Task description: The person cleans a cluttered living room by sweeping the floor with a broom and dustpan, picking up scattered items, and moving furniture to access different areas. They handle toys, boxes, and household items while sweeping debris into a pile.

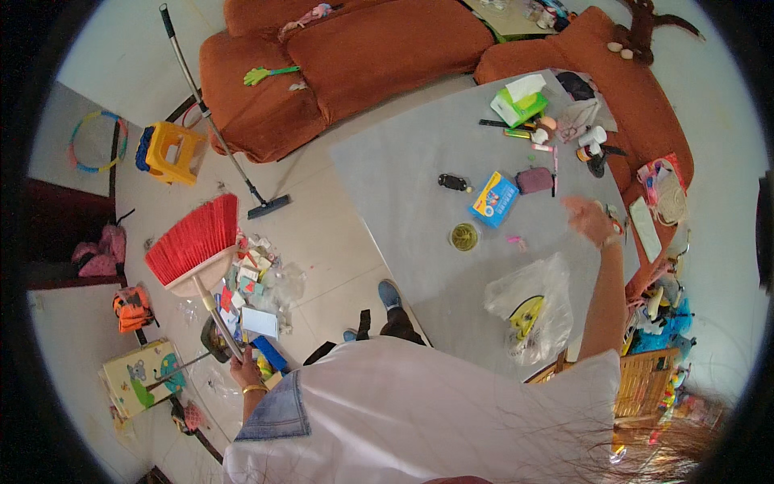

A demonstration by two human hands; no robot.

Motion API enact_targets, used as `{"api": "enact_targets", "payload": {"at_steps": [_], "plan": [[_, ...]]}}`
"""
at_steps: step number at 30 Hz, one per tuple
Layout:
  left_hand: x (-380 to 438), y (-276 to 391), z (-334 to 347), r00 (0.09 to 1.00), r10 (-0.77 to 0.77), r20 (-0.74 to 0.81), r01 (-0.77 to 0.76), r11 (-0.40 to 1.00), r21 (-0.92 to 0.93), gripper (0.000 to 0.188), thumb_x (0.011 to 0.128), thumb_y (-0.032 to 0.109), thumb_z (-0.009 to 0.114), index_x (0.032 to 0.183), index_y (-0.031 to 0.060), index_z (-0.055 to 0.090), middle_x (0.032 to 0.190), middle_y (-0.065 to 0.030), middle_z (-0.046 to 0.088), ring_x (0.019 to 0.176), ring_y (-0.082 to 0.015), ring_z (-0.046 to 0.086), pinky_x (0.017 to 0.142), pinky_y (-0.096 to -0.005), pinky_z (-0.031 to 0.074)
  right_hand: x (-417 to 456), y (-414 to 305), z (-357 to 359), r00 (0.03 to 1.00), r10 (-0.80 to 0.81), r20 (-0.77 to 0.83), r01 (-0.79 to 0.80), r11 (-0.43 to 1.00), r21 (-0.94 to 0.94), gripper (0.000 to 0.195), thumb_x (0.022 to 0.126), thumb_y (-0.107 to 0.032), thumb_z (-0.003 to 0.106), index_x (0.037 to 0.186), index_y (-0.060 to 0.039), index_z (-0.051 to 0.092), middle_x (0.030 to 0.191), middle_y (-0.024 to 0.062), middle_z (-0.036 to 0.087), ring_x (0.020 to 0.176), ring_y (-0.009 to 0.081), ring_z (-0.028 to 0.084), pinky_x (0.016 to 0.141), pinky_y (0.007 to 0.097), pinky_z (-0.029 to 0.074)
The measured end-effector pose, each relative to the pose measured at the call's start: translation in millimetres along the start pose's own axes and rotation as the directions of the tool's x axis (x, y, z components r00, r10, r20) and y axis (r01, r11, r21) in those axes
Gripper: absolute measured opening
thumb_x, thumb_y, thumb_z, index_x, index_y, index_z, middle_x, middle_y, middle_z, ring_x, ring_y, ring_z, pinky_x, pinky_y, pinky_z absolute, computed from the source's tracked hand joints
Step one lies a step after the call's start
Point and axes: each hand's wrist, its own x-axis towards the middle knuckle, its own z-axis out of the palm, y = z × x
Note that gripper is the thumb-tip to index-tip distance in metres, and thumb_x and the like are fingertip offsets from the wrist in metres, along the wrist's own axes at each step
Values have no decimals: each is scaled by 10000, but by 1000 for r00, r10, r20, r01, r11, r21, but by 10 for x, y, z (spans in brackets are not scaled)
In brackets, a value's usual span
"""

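My left hand (244, 369) is closed around the metal handle of a broom (195, 257), whose red bristles are raised at the left. Beyond the broom head lies a heap of paper scraps and plastic litter (260, 272) on the tiled floor. My right hand (586, 219) is over the right part of a grey table (411, 169), blurred, and whether it holds anything is unclear. Near it are a dark pink pouch (535, 181), a blue and yellow box (494, 199) and a glass of yellowish liquid (465, 236). A clear plastic bag (535, 308) lies on the table's near part.
A long-handled floor squeegee or brush (269, 206) leans against the wall by an orange-brown sofa (387, 54). A yellow stool (172, 152) stands at the left. A tissue pack (519, 103) and bottles are at the table's far right. A wooden chair (647, 387) is at lower right.
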Motion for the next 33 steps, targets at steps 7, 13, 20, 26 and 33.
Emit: {"api": "enact_targets", "payload": {"at_steps": [7,13,20,26,33], "plan": [[-388,-155,-222,999,40,-13,-41,995,-86,148,744,154,622,733,110,481,471,45,396,325,-44,319,285,-206,232,2002,-562,-108,910,93,-404,-56,993,102,512,753,-234,525,1237,-171,372,1140,155,485,997,325,490,836,395,396],[-829,-172,-617,963,-229,-143,214,970,-118,175,737,163,633,714,108,468,460,47,386,320,-51,333,277,-206,246,2892,-734,92,916,222,-334,-268,958,-98,556,803,-442,421,1259,-133,343,1218,176,407,1094,336,408,893,403,337],[-1076,-117,-544,912,-281,-300,274,959,-66,240,741,166,625,655,128,404,433,49,341,302,-55,304,266,-208,237,3262,66,188,771,178,-611,-207,978,24,381,851,-315,401,1113,-60,510,1127,92,516,943,242,535,786,346,428],[-847,-286,-584,914,-312,-259,287,949,-132,183,760,186,603,697,121,444,437,48,342,302,-61,300,268,-214,228,2344,-308,-451,513,281,-811,328,810,487,431,738,-104,589,1145,-43,462,1059,83,543,838,148,562,714,241,469],[-600,-313,-462,944,-207,-256,183,977,-113,137,765,192,596,760,103,492,451,27,398,306,-59,315,270,-211,215,1594,-707,-836,840,159,-519,443,353,824,375,703,-93,582,1053,15,504,926,88,564,795,188,547,698,297,447]]}}
